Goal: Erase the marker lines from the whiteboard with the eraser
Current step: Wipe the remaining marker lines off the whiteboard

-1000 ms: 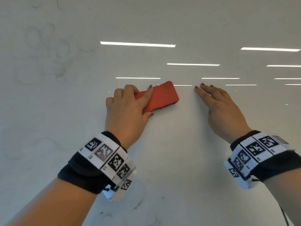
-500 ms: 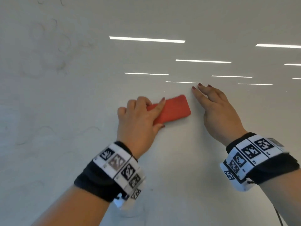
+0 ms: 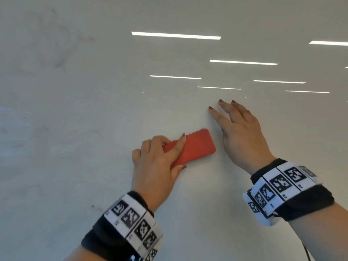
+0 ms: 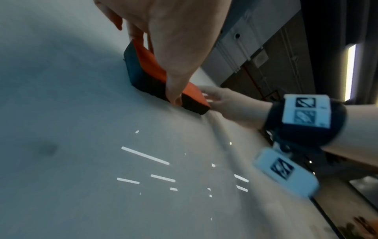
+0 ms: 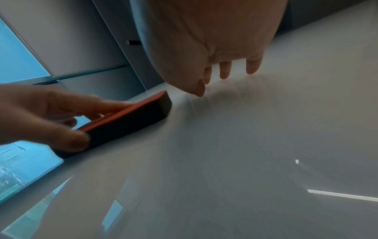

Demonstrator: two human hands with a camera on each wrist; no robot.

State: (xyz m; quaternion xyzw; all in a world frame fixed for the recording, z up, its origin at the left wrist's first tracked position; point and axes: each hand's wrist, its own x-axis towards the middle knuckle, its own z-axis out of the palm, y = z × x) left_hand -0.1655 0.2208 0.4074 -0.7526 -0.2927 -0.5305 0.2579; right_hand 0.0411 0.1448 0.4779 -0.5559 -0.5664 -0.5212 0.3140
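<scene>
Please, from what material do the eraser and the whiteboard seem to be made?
Eraser: a smooth matt red-orange top, probably plastic, on a thick dark pad that looks like felt or foam; which one I cannot tell. Whiteboard: a hard, glossy white surface, since it mirrors the ceiling lights sharply; perhaps enamel or melamine.

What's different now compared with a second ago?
The left hand has slid the red eraser down and rightward across the whiteboard, closer to the right hand. The grip is unchanged, and the right hand's straight fingers stay on the board.
</scene>
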